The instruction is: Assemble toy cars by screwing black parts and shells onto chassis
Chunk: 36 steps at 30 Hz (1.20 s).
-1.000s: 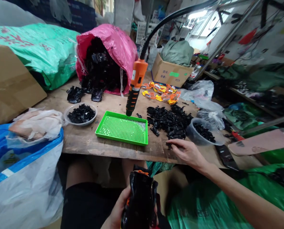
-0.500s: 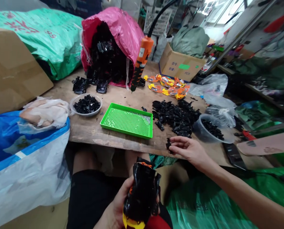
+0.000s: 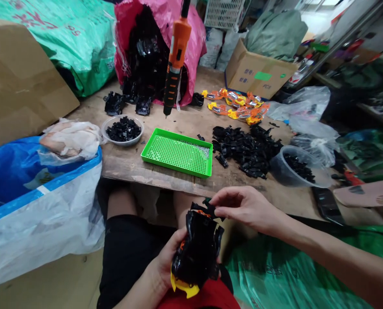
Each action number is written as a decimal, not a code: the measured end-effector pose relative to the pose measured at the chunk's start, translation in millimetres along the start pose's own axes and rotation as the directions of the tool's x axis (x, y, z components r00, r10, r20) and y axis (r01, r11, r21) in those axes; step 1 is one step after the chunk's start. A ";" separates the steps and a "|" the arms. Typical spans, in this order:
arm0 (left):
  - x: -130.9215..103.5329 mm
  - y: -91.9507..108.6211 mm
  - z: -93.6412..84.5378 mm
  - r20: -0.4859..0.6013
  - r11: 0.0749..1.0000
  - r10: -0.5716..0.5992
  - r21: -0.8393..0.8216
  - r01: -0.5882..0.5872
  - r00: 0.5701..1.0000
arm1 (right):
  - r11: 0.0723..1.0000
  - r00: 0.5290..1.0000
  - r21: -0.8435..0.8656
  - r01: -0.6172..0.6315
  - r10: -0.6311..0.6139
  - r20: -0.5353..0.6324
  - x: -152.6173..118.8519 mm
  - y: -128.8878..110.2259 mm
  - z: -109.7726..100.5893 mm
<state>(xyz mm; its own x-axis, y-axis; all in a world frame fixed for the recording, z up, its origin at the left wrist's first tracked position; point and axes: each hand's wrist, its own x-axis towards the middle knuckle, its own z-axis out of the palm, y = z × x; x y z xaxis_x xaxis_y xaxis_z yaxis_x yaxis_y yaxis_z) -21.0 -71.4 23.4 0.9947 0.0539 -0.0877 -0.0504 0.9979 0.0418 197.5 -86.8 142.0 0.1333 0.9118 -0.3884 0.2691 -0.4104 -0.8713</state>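
One left hand (image 3: 167,259) grips one black vehicle assembly (image 3: 197,249) by its sides, above the lap and in front of the table edge; the assembly has yellow trim at its near end and orange trim at its far end. One right hand (image 3: 245,207) pinches one small black part (image 3: 207,202) between thumb and fingers at the far end of the assembly; contact between the two is probable, but the fingers obscure it. On the table (image 3: 189,118): one green perforated tray (image 3: 161,150) holding small metallic pieces toward its far right corner; two plastic bowls, left (image 3: 123,143) and right (image 3: 279,171), each containing black parts; one pile of black components (image 3: 242,150) between the tray and the right bowl; and one group of orange-and-yellow pieces (image 3: 239,105). One orange-and-black power screwdriver (image 3: 176,56) hangs tip down beyond the tray, in front of one pink sack (image 3: 196,45). Markings: the carton (image 3: 242,71) reads "PCS" beside Chinese characters and carries one green label (image 3: 263,76); the green sack (image 3: 82,51) bears red characters.
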 end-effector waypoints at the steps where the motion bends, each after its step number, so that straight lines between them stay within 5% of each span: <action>1: 0.0 0.0 0.1 0.000 1.000 -0.002 0.005 0.002 1.000 | 1.000 1.000 -0.003 0.005 -0.005 0.021 0.5 -0.7 0.9; 11: 0.9 -0.3 0.5 -0.012 1.000 -0.018 0.005 0.018 1.000 | 0.996 0.991 -0.073 0.045 -0.035 0.130 4.6 -1.5 3.3; 28: -0.6 -4.4 -1.9 0.005 0.998 -0.035 -0.059 0.035 0.999 | 0.947 0.986 -0.298 0.119 -0.077 0.147 11.7 -8.9 10.7; 36: -2.5 -11.7 -7.4 0.038 0.992 -0.080 -0.093 0.083 0.996 | 0.934 0.984 -0.352 0.055 0.010 0.180 11.6 -1.9 13.2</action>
<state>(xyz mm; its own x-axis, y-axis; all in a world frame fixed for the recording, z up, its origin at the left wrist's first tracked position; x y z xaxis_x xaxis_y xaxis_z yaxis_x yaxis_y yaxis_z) -23.6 -82.9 15.8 0.9982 -0.0273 -0.0527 0.0242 0.9980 -0.0582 185.9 -75.2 135.1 -0.0376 0.8948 -0.4449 0.5944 -0.3379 -0.7298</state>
